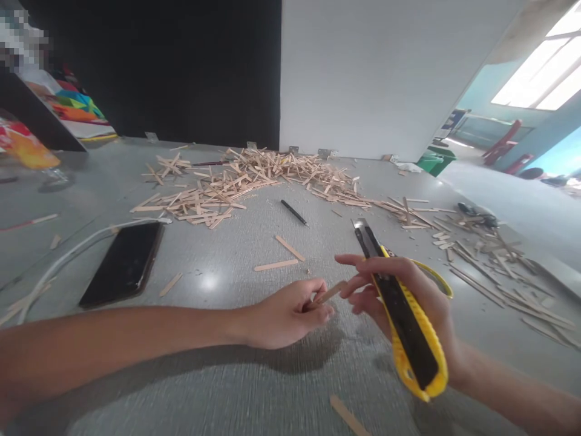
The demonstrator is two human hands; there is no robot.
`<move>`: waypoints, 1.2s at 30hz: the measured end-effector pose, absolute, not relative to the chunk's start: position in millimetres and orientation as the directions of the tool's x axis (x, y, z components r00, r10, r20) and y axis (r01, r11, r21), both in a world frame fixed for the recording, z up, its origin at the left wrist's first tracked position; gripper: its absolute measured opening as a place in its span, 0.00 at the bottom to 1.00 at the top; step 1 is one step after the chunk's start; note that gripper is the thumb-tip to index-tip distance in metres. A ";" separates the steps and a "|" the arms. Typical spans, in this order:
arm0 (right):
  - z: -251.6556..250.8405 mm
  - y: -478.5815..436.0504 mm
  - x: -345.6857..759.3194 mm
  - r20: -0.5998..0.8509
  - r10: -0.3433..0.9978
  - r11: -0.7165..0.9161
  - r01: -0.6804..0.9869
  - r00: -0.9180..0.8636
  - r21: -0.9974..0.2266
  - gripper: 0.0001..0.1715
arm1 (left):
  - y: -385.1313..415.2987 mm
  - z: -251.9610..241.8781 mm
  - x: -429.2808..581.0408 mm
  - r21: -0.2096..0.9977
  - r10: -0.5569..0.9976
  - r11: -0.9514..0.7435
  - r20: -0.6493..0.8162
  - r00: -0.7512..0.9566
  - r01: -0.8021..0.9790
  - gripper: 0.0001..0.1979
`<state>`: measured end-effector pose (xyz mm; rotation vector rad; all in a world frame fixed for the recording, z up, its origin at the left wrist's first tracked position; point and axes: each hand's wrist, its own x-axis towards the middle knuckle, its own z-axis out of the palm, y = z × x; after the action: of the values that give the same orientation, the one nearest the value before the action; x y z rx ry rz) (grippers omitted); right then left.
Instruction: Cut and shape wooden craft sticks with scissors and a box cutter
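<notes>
My left hand [290, 312] is closed in a pinch on a short wooden stick [327, 295], low over the grey table [227, 387]. My right hand [408, 297] grips a yellow and black utility knife [399, 309], blade end pointing away from me. Its fingertips touch the far end of the same stick. Two loose sticks [284, 255] lie just beyond my hands.
A large heap of wooden sticks [236, 181] spreads across the back of the table, with more scattered at the right [490, 254]. A black pen [294, 212] lies before the heap. A dark phone [123, 263] with a white cable [68, 254] rests at the left. One stick [347, 415] lies near me.
</notes>
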<state>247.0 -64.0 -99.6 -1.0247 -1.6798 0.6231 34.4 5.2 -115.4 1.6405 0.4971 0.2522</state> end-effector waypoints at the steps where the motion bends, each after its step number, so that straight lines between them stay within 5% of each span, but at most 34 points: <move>1: -94.8 -60.1 241.5 0.514 0.851 0.516 0.342 -0.104 -0.785 0.15 | 5.2 -116.2 34.4 0.984 0.452 -0.080 -0.109 0.885 0.162 0.20; 12: -79.1 -43.8 219.9 0.391 0.912 0.320 0.381 0.125 -0.868 0.08 | -8.7 -125.5 28.3 0.899 0.640 -0.395 0.119 0.759 0.192 0.11; 16: -92.4 -42.5 226.0 0.481 0.847 0.363 0.412 0.228 -0.836 0.09 | -7.3 -129.1 29.6 0.906 0.641 -0.374 0.099 0.761 0.197 0.16; 19: -103.9 -45.4 233.7 0.521 0.789 0.373 0.421 0.325 -0.827 0.19 | -2.3 -128.0 31.4 0.942 0.659 -0.289 0.067 0.749 0.169 0.18; 25: -116.9 -59.0 235.4 0.612 0.786 0.459 0.581 0.088 -0.673 0.03 | 3.4 -124.8 34.6 0.991 0.634 -0.098 -0.010 0.773 0.093 0.14; 30: -130.0 -65.3 231.8 0.526 0.850 0.472 0.438 0.002 -0.765 0.12 | 3.6 -126.7 36.0 0.996 0.637 -0.036 -0.037 0.770 0.078 0.12; 36: -138.7 -64.8 235.5 0.576 0.816 0.531 0.452 -0.045 -0.717 0.15 | 4.3 -126.0 36.1 0.996 0.627 -0.003 -0.064 0.777 0.084 0.13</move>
<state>235.5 -64.8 -138.7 -1.0821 -1.6795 0.4166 36.1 4.3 -126.0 1.5350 0.5948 0.4688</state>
